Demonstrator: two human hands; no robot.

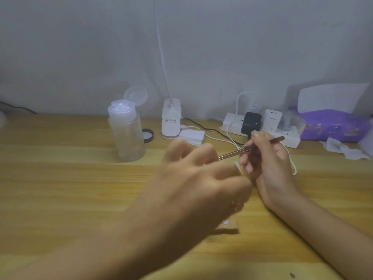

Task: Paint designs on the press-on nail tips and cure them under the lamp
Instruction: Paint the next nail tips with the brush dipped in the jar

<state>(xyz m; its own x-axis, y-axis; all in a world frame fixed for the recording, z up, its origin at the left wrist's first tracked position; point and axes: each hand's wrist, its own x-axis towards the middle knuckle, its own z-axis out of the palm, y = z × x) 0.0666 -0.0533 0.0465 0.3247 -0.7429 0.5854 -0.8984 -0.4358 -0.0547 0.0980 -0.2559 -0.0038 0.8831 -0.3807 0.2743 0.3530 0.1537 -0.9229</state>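
My right hand [268,164] grips a thin rose-gold brush [276,140] like a pen. The brush slants down to the left, and its tip end is hidden behind my left hand [193,178]. That hand is blurred and hovers over the middle of the wooden table [70,188] with its fingers curled. It seems to pinch a small white pad [237,166] around the brush tip. Below the left hand, a small tan holder [232,225] carrying a white nail tip [226,222] lies on the table, mostly covered. A white gooseneck lamp base [171,122] stands at the back.
A clear pump bottle [127,136] with its lid flipped open stands back left, a black cap [149,135] beside it. A stack of white pads [191,136], a power strip [282,136] with chargers and cables, a purple tissue pack [333,126] and a crumpled tissue [343,149] line the back.
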